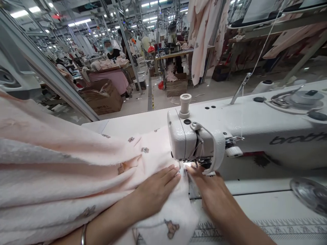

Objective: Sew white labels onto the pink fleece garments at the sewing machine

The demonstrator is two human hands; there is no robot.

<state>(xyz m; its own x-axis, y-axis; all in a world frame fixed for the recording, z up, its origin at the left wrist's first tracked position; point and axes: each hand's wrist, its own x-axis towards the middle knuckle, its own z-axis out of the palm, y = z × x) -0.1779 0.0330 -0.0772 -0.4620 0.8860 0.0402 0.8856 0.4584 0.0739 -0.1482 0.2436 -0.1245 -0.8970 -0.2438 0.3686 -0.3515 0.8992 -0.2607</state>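
One pink cloth [153, 163] spreads left from under one sewing machine [178, 136], which partly hides my right hand [214, 190]; its grip I can't tell. My left hand [158, 187] presses the cloth, open. Beyond the machine: at least two cardboard boxes [103, 98].

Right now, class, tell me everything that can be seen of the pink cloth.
The pink cloth is pale and looks fuzzy, like fleece, with small grey-brown figures. Its bulk lies in loose folds at the left; a flatter part reaches under the head of the sewing machine, and its lower end partly covers the ruler. The left hand rests flat on it. The right hand is at its edge; whether the fingers grip it is unclear.
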